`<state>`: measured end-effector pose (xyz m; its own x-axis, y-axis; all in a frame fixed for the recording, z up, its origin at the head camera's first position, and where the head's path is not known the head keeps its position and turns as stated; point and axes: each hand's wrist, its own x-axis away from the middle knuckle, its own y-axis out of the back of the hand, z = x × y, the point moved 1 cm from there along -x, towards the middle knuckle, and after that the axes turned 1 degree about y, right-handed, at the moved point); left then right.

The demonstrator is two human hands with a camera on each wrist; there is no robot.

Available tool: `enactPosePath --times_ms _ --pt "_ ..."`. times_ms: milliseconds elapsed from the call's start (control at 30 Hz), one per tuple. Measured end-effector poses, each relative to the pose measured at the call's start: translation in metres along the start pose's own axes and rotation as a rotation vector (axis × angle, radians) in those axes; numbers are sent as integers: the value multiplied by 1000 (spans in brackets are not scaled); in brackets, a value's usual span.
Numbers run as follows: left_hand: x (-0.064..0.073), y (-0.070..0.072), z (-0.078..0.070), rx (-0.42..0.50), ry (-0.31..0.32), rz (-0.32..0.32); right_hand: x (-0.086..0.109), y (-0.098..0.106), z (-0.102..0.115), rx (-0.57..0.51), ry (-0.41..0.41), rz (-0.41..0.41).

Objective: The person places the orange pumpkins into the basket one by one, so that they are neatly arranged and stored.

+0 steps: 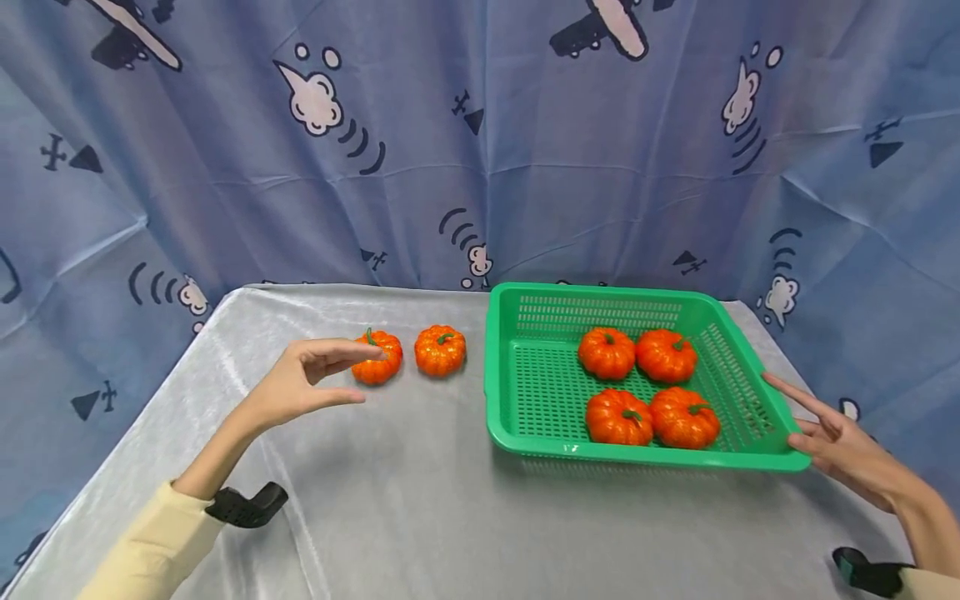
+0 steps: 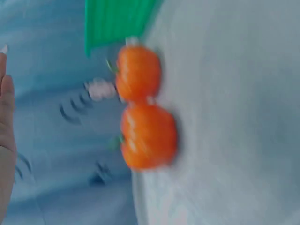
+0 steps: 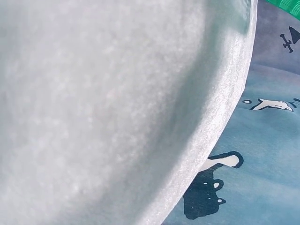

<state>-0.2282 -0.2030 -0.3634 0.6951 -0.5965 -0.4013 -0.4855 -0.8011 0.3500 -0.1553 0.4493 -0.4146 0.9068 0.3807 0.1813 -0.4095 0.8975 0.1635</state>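
My left hand hovers over the left side of the table, thumb and fingers spread apart in a C shape with nothing between them. Its fingertips overlap a small orange pumpkin in the head view. A second pumpkin sits just right of that one; the left wrist view shows both pumpkins, blurred. My right hand is at the right front corner of a green plastic basket, fingers extended along its outer side and thumb at the rim. Several pumpkins lie in the basket's right half.
A pale grey cloth covers the table. Behind it hangs a blue patterned curtain. The right wrist view shows mostly the pale cloth and its edge, with the curtain beyond.
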Motion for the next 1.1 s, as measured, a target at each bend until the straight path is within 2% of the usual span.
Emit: enactPosePath --times_ms 133,233,333,500,600,700,833,1100 --pt "21 20 16 71 28 -66 -1 1 -1 -38 19 32" --pt "31 34 32 140 77 -110 0 1 0 -50 18 40" --pt "35 47 52 174 144 -137 1 1 1 -60 10 40" --pt "29 63 84 184 274 -148 1 1 1 -94 22 61" --pt "20 63 97 157 362 -117 1 1 2 -95 24 64" --pt "7 56 105 105 416 -64 2 1 1 -83 22 55" --pt "-6 47 112 79 438 -22 3 0 2 -79 15 47" --pt "-18 32 123 16 465 -16 1 0 3 -55 9 41"
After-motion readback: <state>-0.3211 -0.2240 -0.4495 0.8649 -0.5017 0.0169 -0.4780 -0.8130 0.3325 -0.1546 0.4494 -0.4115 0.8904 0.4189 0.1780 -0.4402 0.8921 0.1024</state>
